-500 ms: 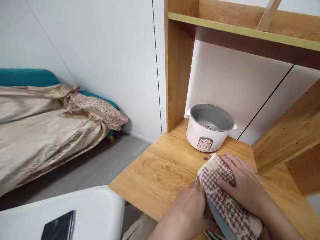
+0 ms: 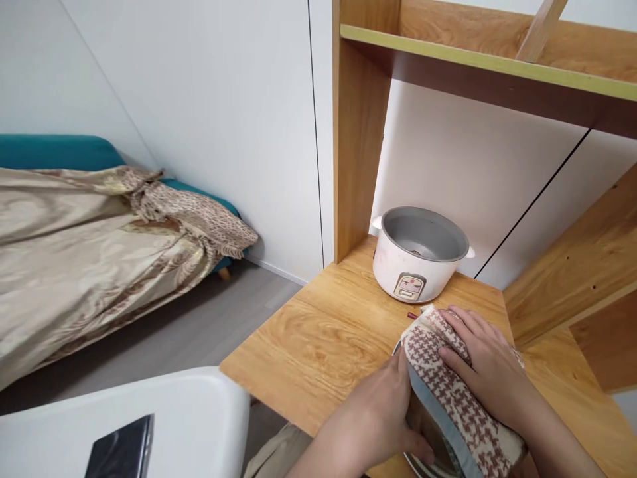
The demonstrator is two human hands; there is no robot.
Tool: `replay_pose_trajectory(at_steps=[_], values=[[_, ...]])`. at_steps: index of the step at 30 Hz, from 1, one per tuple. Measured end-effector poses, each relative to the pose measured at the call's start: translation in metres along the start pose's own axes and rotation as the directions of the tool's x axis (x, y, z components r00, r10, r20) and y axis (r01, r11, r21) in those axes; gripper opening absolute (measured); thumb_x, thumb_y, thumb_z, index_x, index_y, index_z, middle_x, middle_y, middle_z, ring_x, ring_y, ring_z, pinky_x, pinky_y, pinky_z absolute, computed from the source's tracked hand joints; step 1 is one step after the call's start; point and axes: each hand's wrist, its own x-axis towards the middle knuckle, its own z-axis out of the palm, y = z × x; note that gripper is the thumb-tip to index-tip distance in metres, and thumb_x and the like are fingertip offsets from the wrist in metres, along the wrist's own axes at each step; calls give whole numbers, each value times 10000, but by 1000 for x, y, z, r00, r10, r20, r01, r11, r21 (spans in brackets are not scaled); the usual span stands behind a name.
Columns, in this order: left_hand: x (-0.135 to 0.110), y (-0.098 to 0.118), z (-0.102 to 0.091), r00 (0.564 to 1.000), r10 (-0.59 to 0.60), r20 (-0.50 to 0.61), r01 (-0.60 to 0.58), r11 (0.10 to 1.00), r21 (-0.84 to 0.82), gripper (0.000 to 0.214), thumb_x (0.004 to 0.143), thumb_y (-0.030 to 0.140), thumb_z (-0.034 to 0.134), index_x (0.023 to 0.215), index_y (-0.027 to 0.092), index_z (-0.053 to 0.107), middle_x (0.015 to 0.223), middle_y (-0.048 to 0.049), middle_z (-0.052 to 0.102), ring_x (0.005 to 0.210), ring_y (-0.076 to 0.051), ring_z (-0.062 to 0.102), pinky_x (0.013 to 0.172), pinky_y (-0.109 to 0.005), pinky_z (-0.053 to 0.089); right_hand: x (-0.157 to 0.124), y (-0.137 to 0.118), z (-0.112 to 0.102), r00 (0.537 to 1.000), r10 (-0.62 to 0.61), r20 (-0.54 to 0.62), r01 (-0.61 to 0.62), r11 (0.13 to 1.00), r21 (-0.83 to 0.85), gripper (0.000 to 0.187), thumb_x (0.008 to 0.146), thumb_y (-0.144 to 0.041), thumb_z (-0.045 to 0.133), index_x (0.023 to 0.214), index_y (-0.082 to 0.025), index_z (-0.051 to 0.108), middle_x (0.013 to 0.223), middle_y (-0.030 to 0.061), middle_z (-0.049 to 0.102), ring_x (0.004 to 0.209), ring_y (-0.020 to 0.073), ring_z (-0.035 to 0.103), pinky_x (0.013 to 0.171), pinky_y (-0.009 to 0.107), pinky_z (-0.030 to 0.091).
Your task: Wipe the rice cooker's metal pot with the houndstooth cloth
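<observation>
— Houndstooth cloth (image 2: 450, 388), red and cream, lies under our right hand (image 2: 490, 372), fingers spread flat and pressing it down on a metal pot (image 2: 423, 458).

— And our left hand (image 2: 378, 418)?

— Curled around the pot's near side, thumb clamped on its rim just beneath the cloth.

— Beyond our fingertips?

— We see a white rice cooker (image 2: 421, 255), lidless, on the wooden desk (image 2: 318, 345); left of our grip, a phone (image 2: 119, 455) on a white chair (image 2: 199, 411).
</observation>
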Motion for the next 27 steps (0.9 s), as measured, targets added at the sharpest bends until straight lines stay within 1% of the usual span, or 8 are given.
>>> replay_pose_trajectory(at_steps=[6,9,13,15,18,21,24,27], values=[[3,-6,3,997,71,-32,-72,996,-47,1248,424,245,999,1540,285,443,1534,-87,541,1347,-362,559,1117,-415,475,0,-1,0,1000,-7,-8,6,1000,-9,691,957,-637,462,1570,-323,411,1634,20,399,1501,312,340,1206,567,301],[3,-9,4,994,104,-37,-105,993,-47,1196,452,274,985,1530,319,469,1520,-68,555,1375,-369,532,1140,-427,457,-2,-3,-1,1000,9,6,-9,1000,-16,751,928,-657,502,1584,-310,388,1650,27,368,1499,330,336,1198,591,305],[3,-9,4,995,101,-25,-102,993,-56,1190,470,284,972,1539,333,451,1481,-64,589,1367,-372,539,1146,-445,451,-3,-2,-1,1000,7,11,-7,1000,-19,735,938,-645,490,1588,-319,380,1649,22,370,1502,324,335,1197,590,314],[3,-9,5,995,99,-29,-101,993,-64,1279,453,278,978,1582,310,377,1545,-91,525,1381,-382,525,1144,-453,453,-1,1,1,1000,-7,-1,7,1000,-20,677,972,-617,441,1580,-322,397,1637,25,393,1502,309,344,1200,570,321],[4,-9,8,995,93,-46,-96,994,-58,1429,465,300,964,1654,234,174,1649,-165,361,1437,-409,456,1159,-487,437,2,5,5,1000,-17,-18,16,999,-28,610,1012,-571,364,1565,-320,429,1625,35,417,1496,299,365,1201,556,330],[7,-13,11,995,89,-53,-92,995,-48,1520,450,332,957,1665,178,57,1653,-208,330,1439,-427,445,1157,-518,439,3,4,4,1000,1,-2,-1,999,-44,604,1020,-554,348,1571,-319,421,1639,37,393,1506,305,352,1211,561,319],[10,-17,12,986,155,-56,-158,986,-56,1438,444,331,955,1654,225,185,1605,-165,434,1404,-407,493,1150,-500,456,-3,-2,3,998,45,39,-42,996,-75,682,999,-599,382,1615,-312,327,1677,41,310,1549,315,260,1240,581,250],[8,-15,9,974,218,-65,-223,972,-78,1128,592,346,889,1589,328,362,1568,-78,505,1359,-334,554,1147,-424,466,-19,-9,7,994,90,62,-83,990,-117,855,924,-694,477,1642,-305,227,1708,51,211,1578,364,98,1247,640,161]])
